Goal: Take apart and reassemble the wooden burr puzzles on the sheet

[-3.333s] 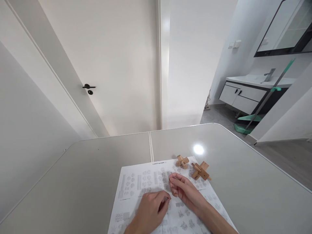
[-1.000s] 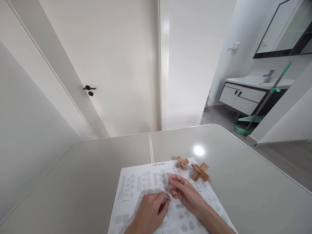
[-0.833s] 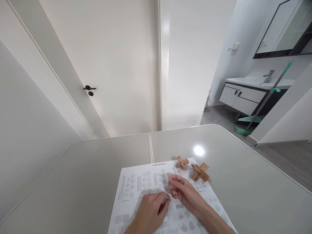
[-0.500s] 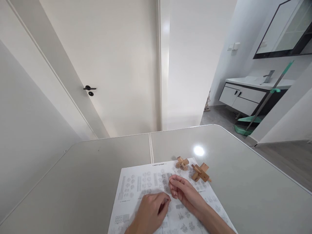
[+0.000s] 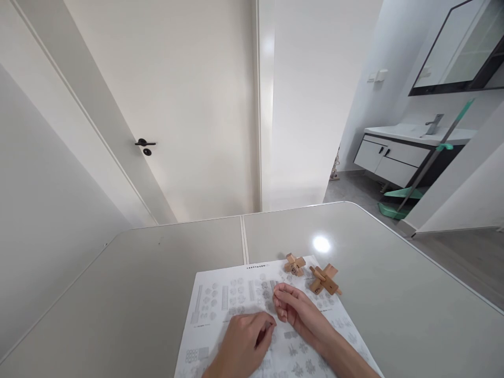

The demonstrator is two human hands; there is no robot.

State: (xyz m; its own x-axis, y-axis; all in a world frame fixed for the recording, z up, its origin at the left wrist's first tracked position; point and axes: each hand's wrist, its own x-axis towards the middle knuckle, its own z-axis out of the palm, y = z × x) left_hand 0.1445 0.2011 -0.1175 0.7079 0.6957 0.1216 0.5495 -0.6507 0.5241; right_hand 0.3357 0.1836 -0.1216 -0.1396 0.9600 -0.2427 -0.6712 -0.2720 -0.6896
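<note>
A white printed sheet (image 5: 220, 336) with rows of small grey diagrams lies flat under both my hands. My left hand (image 5: 246, 338) rests on its middle, fingers curled in and thumb against the index finger; nothing shows in it. Just right of it and farther up the sheet, my right hand (image 5: 297, 312) lies on its side, loosely closed, with no object visible between its fingers. Beyond its fingertips stands a small wooden burr puzzle (image 5: 294, 265) on the sheet's far right corner. Next to that sits a larger cross-shaped wooden puzzle (image 5: 325, 279) at the sheet's right edge, apart from my hand.
The grey tabletop (image 5: 129, 294) has a light rim and a seam (image 5: 243, 240) beyond the sheet. Past its far edge is a white door (image 5: 197, 115) with a black handle (image 5: 145, 142). At right are a washbasin cabinet (image 5: 394, 155) and a green dustpan (image 5: 394, 210).
</note>
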